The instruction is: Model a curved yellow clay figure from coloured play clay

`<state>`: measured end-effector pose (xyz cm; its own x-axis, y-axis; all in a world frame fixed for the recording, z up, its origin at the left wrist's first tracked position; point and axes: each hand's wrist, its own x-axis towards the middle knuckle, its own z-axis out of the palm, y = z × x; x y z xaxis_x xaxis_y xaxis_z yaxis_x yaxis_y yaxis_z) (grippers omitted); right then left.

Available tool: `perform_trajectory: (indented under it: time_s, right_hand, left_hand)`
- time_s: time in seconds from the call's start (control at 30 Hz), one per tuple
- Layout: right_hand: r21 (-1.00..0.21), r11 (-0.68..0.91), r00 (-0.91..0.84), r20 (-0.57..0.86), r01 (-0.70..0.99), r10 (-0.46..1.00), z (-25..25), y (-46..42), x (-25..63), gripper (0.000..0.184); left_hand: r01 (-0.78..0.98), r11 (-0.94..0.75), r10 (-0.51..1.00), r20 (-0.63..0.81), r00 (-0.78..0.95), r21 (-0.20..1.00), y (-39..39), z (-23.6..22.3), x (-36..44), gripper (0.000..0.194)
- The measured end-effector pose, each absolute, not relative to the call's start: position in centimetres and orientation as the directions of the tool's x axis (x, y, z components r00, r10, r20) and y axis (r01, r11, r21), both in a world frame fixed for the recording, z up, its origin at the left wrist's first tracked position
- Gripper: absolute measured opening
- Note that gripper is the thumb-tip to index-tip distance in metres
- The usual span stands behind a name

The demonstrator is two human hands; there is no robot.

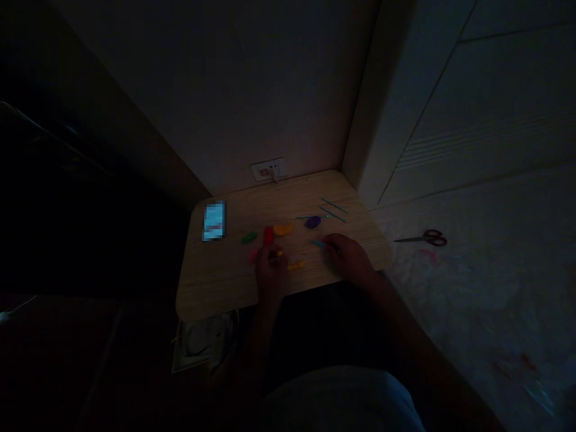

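My left hand (270, 270) is closed around a small yellow lump (279, 254) that looks like modelling clay. In my right hand (345, 257) is a thin blue stick (318, 243), its tip pointing left over the table. Soft-looking lumps lie nearby: red (269, 234), orange (283, 229), green (249, 237) and purple (313, 222). A pink lump (252, 256) is partly hidden by my left hand. Between my hands lies a yellow-orange piece (296, 264). Beyond my right hand rest several thin blue sticks (333, 206).
On the small wooden table (211, 288) a lit phone (213, 221) lies at the left. A wall socket (269, 170) with a plug is behind it. Scissors with red handles (432, 237) lie right of the table on a pale surface. The room is dark.
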<state>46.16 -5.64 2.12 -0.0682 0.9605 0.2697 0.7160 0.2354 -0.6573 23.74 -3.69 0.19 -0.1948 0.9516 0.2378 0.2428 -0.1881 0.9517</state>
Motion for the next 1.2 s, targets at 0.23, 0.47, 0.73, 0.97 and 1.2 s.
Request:
perform_trajectory:
  time_s: [0.23, 0.47, 0.73, 0.97, 1.2]
  right_hand:
    - [-0.563, 0.249, -0.114, 0.264, 0.788, 0.958, 2.2, -5.3, 46.0, 0.023]
    - [-0.437, 0.255, -0.13, 0.296, 0.863, 0.946, 1.5, -3.7, 47.8, 0.022]
    - [-0.509, 0.501, -0.315, 0.41, 0.7, 0.856, 2.8, -5.4, 46.2, 0.034]
    - [-0.52, 0.482, -0.428, 0.231, 0.705, 0.874, 2.5, -5.1, 44.4, 0.014]
    - [-0.593, 0.438, -0.385, 0.223, 0.676, 0.896, 2.3, -5.9, 45.0, 0.014]
  left_hand:
    - [0.473, -0.251, 0.918, 0.362, -0.159, 0.845, -5.2, 0.2, 22.6, 0.013]
    - [0.092, -0.113, 0.973, 0.129, -0.189, 0.989, -4.9, 0.4, 22.8, 0.025]
    - [0.229, -0.111, 0.983, 0.141, -0.121, 0.967, -4.7, 0.2, 23.1, 0.023]
    - [0.543, -0.32, 0.924, 0.383, -0.003, 0.776, -4.4, 1.4, 22.9, 0.021]
    - [0.727, -0.569, 0.786, 0.514, 0.344, 0.383, -6.6, 3.1, 24.7, 0.034]
